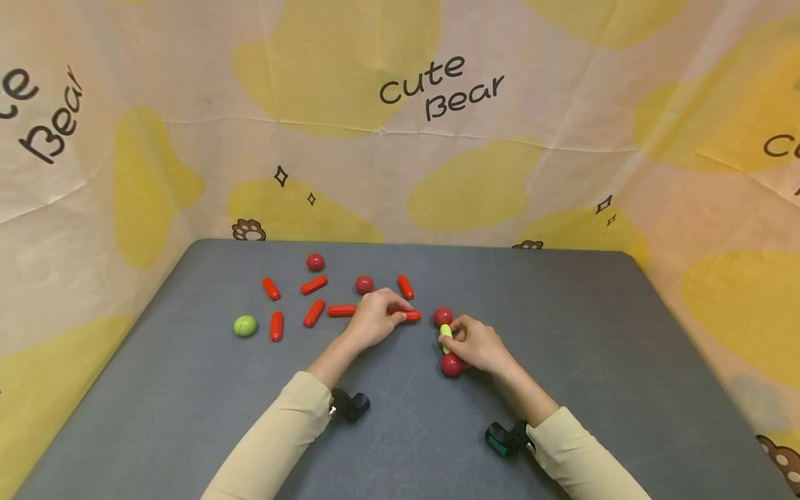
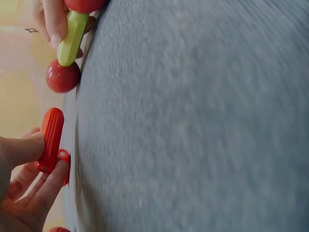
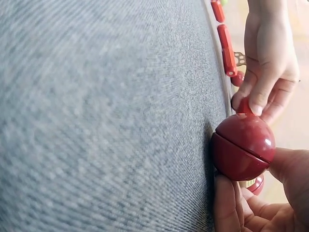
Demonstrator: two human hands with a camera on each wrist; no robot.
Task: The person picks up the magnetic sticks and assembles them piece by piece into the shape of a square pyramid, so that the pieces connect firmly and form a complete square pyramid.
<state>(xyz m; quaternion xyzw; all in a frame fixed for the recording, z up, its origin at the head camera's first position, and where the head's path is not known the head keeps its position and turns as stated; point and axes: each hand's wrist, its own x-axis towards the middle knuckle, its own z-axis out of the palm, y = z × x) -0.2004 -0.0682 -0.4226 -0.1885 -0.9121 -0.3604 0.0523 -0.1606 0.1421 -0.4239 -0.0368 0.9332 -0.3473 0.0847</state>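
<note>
Near the middle of the desk (image 1: 562, 430), the right hand (image 1: 481, 345) pinches a yellow-green rod (image 1: 446, 338) joining two red balls (image 1: 451, 364), fingers curled around the nearer ball. The left hand (image 1: 373, 318) pinches a red rod (image 1: 409, 316) between thumb and fingertips. The pieces look like light, rigid, smooth plastic, best gripped at rod ends. More red rods, balls and a green ball (image 1: 245, 326) lie scattered toward the far left, none obstructing.

Red rods (image 1: 314, 312) and red balls (image 1: 364, 283) crowd the far left of the grey table (image 1: 594, 333), with a green ball (image 1: 245, 326) at their near edge. The right half and near strip lie open. Patterned cloth walls (image 1: 400, 139) close off the back and both sides.
</note>
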